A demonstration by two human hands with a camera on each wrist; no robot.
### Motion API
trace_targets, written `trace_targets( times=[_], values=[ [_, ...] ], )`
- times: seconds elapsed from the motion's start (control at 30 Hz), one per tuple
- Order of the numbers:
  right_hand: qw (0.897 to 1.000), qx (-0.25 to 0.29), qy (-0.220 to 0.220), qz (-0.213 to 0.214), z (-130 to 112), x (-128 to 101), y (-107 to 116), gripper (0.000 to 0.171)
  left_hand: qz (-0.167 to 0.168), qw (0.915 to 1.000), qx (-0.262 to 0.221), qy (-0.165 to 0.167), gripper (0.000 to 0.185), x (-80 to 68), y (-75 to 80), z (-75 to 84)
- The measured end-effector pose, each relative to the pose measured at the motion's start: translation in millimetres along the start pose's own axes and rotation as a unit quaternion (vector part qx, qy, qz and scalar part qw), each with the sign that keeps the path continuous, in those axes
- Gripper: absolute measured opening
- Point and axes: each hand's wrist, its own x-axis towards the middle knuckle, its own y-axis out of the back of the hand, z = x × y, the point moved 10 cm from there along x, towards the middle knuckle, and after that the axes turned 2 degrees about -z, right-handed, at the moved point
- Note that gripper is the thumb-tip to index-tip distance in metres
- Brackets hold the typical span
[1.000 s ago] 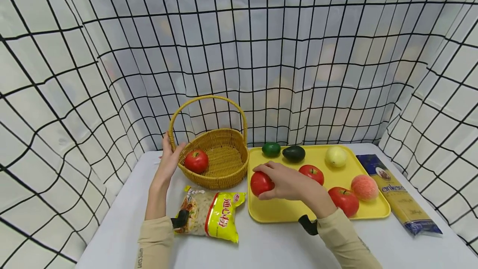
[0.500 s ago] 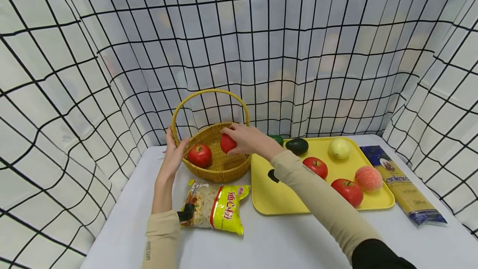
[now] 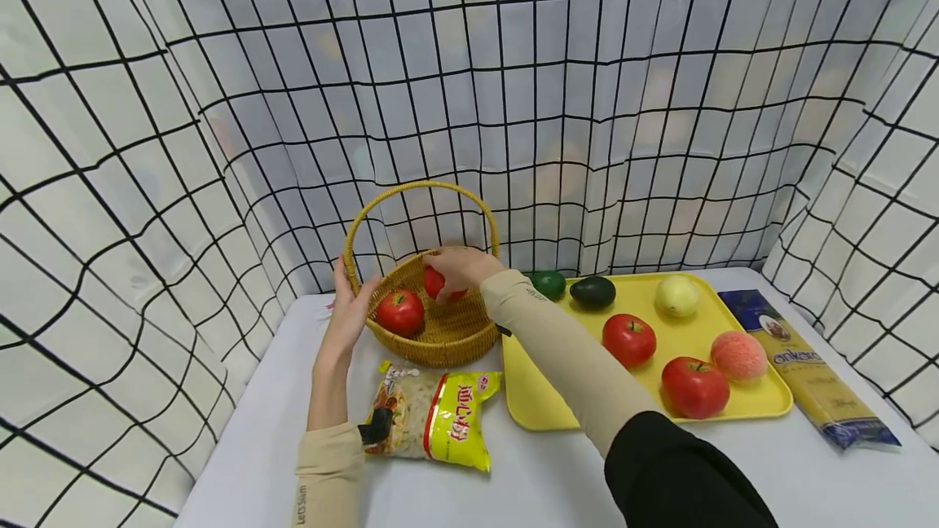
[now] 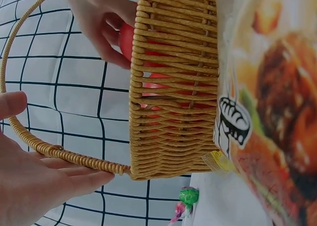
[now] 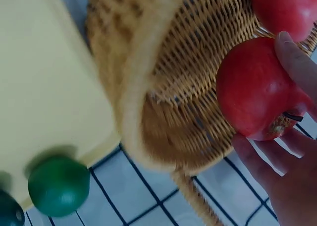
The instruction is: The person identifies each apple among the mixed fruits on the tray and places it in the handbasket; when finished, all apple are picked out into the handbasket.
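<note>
The wicker basket (image 3: 440, 353) with a tall handle stands at the left of the table. My left hand (image 3: 352, 312) is at its left side; in the left wrist view the straight fingers lie along the handle (image 4: 74, 157), with the thumb apart from them. Inside the basket, my right hand (image 3: 465, 267) holds a red apple (image 5: 252, 89) between thumb and fingers. Its stem end faces the palm in the right wrist view. A second red apple (image 3: 400, 314) lies in the basket's left part, close to the held one.
Right of the basket is a yellow tray (image 3: 535, 398) with two red apples (image 3: 628, 341), a peach (image 3: 738, 355), a pale yellow fruit (image 3: 676, 296), an avocado (image 3: 592, 292) and a green fruit (image 3: 548, 284). A pasta bag (image 3: 433, 418) lies in front; a long packet (image 3: 810, 373) lies right.
My right hand has carried the apple from the tray leftward over the basket's rim and down into the basket. My left hand stays by the handle.
</note>
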Motion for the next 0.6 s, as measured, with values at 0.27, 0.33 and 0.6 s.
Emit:
trace_targets(
  times=[0.27, 0.33, 0.6],
  values=[
    [0.999, -0.020, 0.005, 0.025, -16, 19, 4, 0.076, -0.007, 0.9994, -0.032, 0.009, 0.086, -13.0, -2.9, 23.0],
    [0.999, -0.023, 0.002, 0.024, -17, 22, 2, 0.076, -0.011, 0.9993, -0.033, 0.015, 0.085, -19.1, -4.5, 29.3],
    [1.000, 0.009, -0.021, -0.001, -13, 32, -15, 0.074, -0.010, 0.9993, -0.031, 0.020, 0.085, -20.8, -0.1, 23.6]
  ],
)
